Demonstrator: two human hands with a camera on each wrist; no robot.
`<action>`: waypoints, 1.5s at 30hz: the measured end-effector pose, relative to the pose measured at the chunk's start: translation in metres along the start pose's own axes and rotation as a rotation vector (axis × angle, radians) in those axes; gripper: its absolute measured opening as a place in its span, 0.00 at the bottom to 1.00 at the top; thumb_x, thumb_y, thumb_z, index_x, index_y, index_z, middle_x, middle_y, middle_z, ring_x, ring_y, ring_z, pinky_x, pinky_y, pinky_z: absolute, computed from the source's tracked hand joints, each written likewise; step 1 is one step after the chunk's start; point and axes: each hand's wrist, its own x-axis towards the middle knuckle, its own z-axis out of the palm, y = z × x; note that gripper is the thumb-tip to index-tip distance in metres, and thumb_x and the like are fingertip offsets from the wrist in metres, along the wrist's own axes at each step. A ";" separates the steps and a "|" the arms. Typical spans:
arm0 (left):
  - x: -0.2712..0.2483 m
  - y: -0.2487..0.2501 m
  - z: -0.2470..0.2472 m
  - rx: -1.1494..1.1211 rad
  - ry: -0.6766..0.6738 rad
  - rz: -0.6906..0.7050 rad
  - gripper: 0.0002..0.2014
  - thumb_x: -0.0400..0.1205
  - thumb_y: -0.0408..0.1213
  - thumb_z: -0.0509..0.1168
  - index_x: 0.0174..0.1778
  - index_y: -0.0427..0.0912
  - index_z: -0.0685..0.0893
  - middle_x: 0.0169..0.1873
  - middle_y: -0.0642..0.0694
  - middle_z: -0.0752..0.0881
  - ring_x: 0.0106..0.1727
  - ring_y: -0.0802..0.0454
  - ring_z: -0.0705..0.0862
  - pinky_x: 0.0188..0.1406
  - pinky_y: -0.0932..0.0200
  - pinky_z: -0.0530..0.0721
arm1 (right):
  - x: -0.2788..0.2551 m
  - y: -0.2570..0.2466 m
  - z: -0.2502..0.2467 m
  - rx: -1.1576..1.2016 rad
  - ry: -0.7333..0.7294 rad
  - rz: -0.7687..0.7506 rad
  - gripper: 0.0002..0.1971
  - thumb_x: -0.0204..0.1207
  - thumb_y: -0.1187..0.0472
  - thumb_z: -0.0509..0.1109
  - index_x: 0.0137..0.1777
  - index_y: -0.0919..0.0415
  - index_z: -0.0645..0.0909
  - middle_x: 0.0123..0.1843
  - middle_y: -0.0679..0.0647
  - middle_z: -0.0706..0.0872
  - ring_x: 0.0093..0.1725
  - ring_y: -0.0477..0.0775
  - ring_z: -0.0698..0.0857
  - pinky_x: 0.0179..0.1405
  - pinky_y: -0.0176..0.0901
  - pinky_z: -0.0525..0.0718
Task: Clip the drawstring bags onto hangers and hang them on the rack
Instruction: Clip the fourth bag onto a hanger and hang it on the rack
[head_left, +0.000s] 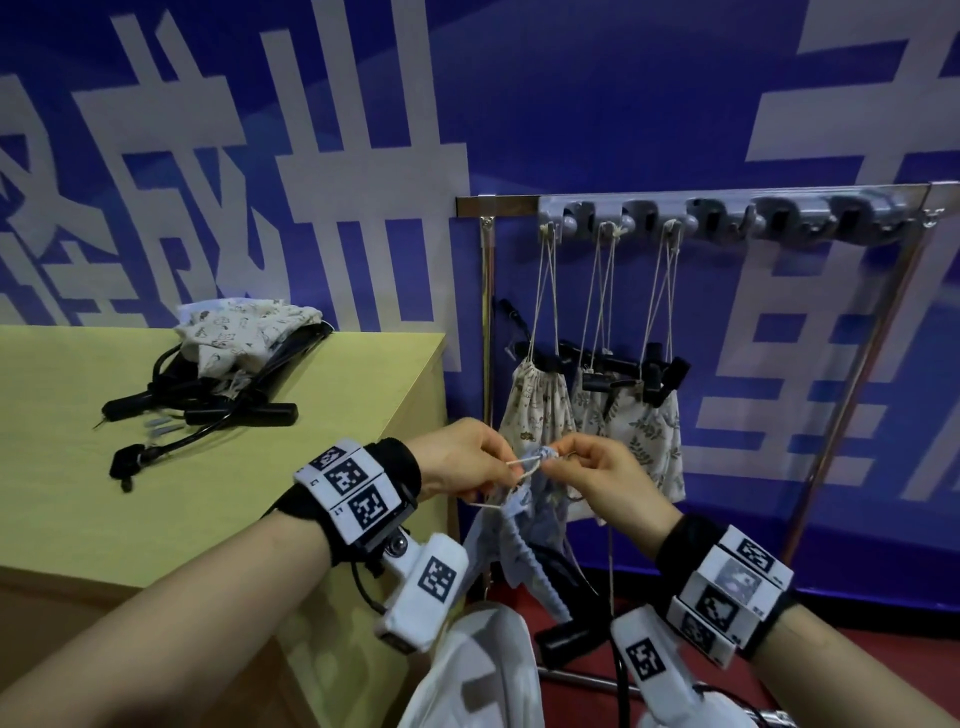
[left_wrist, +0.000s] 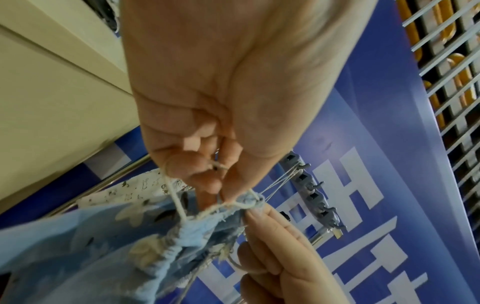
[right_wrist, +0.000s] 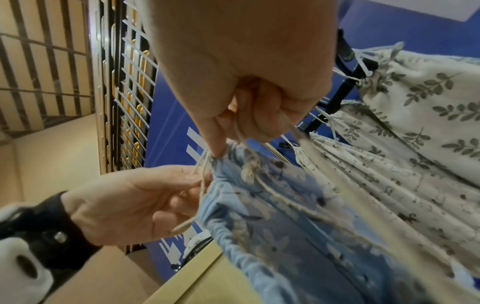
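A light blue flowered drawstring bag (head_left: 524, 525) hangs between my hands in front of the rack. My left hand (head_left: 501, 475) pinches its pale cord (left_wrist: 176, 201) between thumb and fingers. My right hand (head_left: 558, 457) pinches the gathered top corner of the bag (right_wrist: 272, 216), with cord strands running through its curled fingers. A black hanger part (head_left: 563, 636) shows just below the bag; I cannot tell if it is clipped on. Three cream printed bags (head_left: 597, 410) on black hangers hang by their cords from the rack's grey hook strip (head_left: 727, 218).
On the yellow table (head_left: 156, 519) to the left lies a pile of black hangers (head_left: 208, 410) with a cream printed bag (head_left: 244, 332) on top. The rack's metal post (head_left: 487, 312) stands by the table's edge. Several hooks on the right of the strip (head_left: 831, 221) carry nothing.
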 end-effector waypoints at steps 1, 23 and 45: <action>0.001 -0.001 -0.001 -0.047 0.004 0.004 0.04 0.82 0.30 0.65 0.45 0.40 0.84 0.35 0.46 0.82 0.28 0.59 0.75 0.21 0.68 0.73 | -0.001 -0.003 0.000 0.017 -0.003 0.008 0.04 0.79 0.68 0.69 0.43 0.67 0.82 0.31 0.62 0.77 0.25 0.47 0.75 0.25 0.27 0.72; -0.007 0.011 -0.001 -0.243 0.173 0.250 0.12 0.84 0.35 0.61 0.36 0.44 0.85 0.35 0.53 0.83 0.41 0.56 0.78 0.54 0.56 0.75 | 0.004 0.020 -0.011 -0.399 -0.111 -0.009 0.07 0.73 0.54 0.75 0.41 0.55 0.81 0.24 0.42 0.73 0.24 0.40 0.68 0.29 0.39 0.66; 0.000 0.029 -0.045 -1.065 0.174 0.142 0.11 0.84 0.32 0.57 0.36 0.42 0.79 0.33 0.47 0.80 0.38 0.52 0.80 0.47 0.56 0.79 | 0.011 0.072 -0.002 -0.333 -0.233 0.066 0.17 0.69 0.40 0.76 0.37 0.54 0.85 0.30 0.49 0.82 0.32 0.47 0.79 0.35 0.47 0.76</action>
